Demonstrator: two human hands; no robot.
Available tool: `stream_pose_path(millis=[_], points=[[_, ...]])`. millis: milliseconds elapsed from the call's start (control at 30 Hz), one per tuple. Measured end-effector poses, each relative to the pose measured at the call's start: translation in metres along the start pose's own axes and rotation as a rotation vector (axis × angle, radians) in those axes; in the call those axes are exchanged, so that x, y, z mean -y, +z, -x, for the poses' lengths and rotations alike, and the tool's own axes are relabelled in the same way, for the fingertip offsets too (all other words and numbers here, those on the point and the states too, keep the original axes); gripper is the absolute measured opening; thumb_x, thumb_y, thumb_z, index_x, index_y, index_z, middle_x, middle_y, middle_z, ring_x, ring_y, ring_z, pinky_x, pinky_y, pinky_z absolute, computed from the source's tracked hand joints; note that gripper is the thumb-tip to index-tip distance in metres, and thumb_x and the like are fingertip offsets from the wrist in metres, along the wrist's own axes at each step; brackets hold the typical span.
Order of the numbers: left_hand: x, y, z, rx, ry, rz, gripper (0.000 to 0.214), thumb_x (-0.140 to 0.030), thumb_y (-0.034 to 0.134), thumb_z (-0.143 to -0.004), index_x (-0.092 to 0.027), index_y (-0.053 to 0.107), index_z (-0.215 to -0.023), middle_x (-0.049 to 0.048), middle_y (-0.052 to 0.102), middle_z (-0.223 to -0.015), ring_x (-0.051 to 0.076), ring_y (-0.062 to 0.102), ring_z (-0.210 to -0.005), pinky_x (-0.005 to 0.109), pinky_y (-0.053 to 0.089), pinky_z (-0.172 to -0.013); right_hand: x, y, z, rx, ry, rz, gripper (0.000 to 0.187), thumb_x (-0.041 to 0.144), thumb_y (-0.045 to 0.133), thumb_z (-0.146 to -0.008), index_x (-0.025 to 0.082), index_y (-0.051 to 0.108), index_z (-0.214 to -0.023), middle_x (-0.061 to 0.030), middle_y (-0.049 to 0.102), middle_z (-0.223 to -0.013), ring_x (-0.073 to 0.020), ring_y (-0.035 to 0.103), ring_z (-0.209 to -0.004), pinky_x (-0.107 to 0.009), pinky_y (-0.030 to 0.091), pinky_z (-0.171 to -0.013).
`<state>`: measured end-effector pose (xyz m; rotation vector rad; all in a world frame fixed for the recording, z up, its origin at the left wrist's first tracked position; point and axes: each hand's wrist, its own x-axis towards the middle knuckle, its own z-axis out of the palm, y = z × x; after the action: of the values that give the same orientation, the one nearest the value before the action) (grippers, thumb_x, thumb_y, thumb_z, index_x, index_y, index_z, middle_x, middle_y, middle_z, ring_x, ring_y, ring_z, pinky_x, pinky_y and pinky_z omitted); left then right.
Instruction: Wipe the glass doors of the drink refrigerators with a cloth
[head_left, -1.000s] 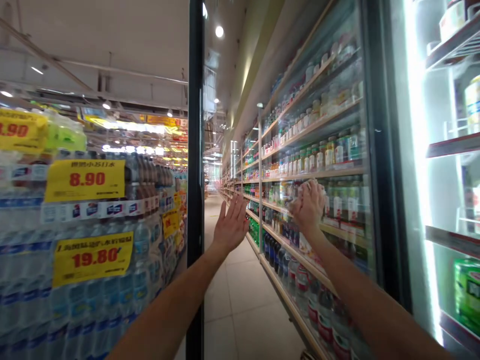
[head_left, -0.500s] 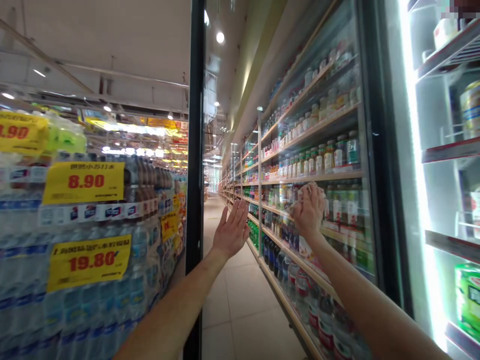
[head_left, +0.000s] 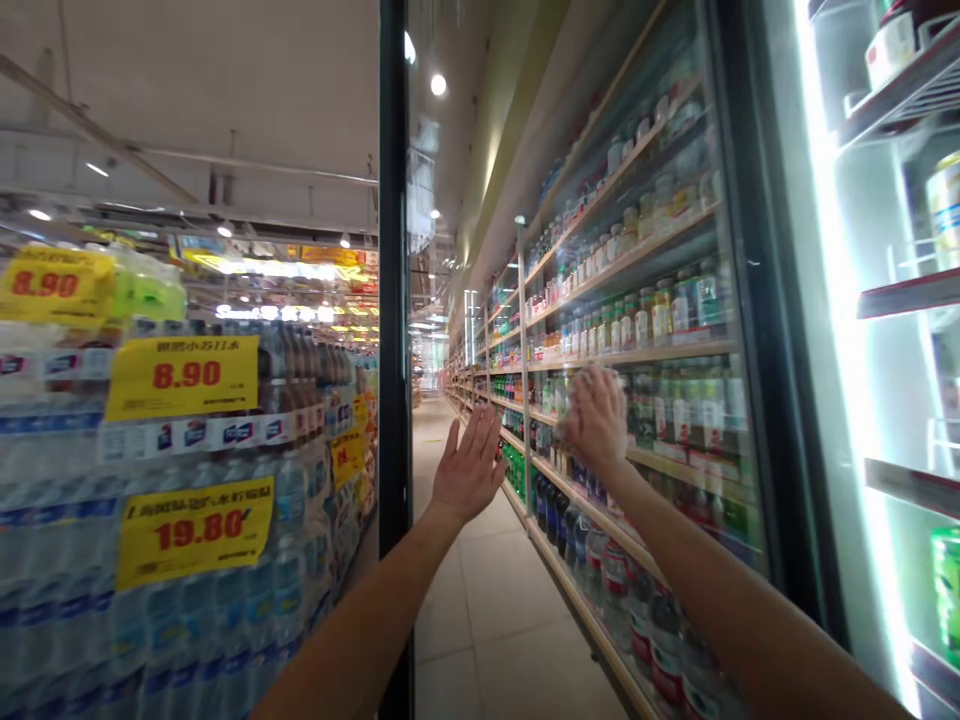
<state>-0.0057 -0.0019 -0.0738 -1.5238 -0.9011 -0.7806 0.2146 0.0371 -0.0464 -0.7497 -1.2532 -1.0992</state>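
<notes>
A black-framed glass door [head_left: 394, 300] stands swung out in front of me. My left hand [head_left: 469, 468] lies flat against its pane, palm forward and fingers stretched out, holding nothing. Farther right on the same pane, my right hand [head_left: 602, 425] presses a pale, crumpled cloth [head_left: 571, 412] to the glass. Motion blurs that hand, and its fingers partly cover the cloth. Shelves of bottled drinks [head_left: 675, 310] show in and through the glass behind both hands.
To the left are stacked packs of bottled water [head_left: 202, 600] with yellow price signs [head_left: 184, 375]. At the right, a lit cooler [head_left: 911, 490] with wire shelves stands open. Tiled floor [head_left: 480, 580] shows through the pane.
My right hand has moved a little left across the glass with the cloth. The left hand keeps its place on the pane. The view has shifted slightly.
</notes>
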Motion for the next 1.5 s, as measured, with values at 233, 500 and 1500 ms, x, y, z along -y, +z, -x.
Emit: stream_pose_path(millis=[233, 500, 1500], points=[[0.000, -0.001, 0.000, 0.020, -0.007, 0.008, 0.060, -0.041, 0.037, -0.087, -0.009, 0.030, -0.137, 0.0124, 0.032, -0.144, 0.024, 0.019, -0.137, 0.044, 0.017, -0.110, 0.003, -0.007, 0.012, 0.124, -0.242, -0.057, 0.042, 0.021, 0.044, -0.082, 0.019, 0.052, -0.123, -0.0087, 0.047, -0.134, -0.0247, 0.030, -0.132, -0.047, 0.029, -0.105], [0.000, 0.001, 0.001, 0.040, -0.011, 0.011, 0.062, -0.040, 0.037, -0.087, -0.011, 0.024, -0.140, 0.0124, 0.032, -0.144, 0.023, 0.016, -0.138, 0.045, 0.017, -0.111, -0.007, -0.007, 0.017, 0.047, -0.079, -0.003, 0.046, 0.021, 0.040, -0.083, 0.017, 0.046, -0.128, -0.0113, 0.043, -0.137, -0.0270, 0.028, -0.133, -0.049, 0.030, -0.104], [0.000, 0.002, 0.002, -0.007, 0.003, -0.014, 0.059, -0.040, 0.036, -0.088, -0.009, 0.029, -0.137, 0.0123, 0.033, -0.143, 0.024, 0.017, -0.137, 0.044, 0.019, -0.110, -0.046, -0.020, 0.028, 0.024, -0.017, 0.056, 0.046, 0.021, 0.042, -0.082, 0.016, 0.047, -0.128, -0.0126, 0.042, -0.138, -0.0285, 0.029, -0.132, -0.049, 0.031, -0.103]])
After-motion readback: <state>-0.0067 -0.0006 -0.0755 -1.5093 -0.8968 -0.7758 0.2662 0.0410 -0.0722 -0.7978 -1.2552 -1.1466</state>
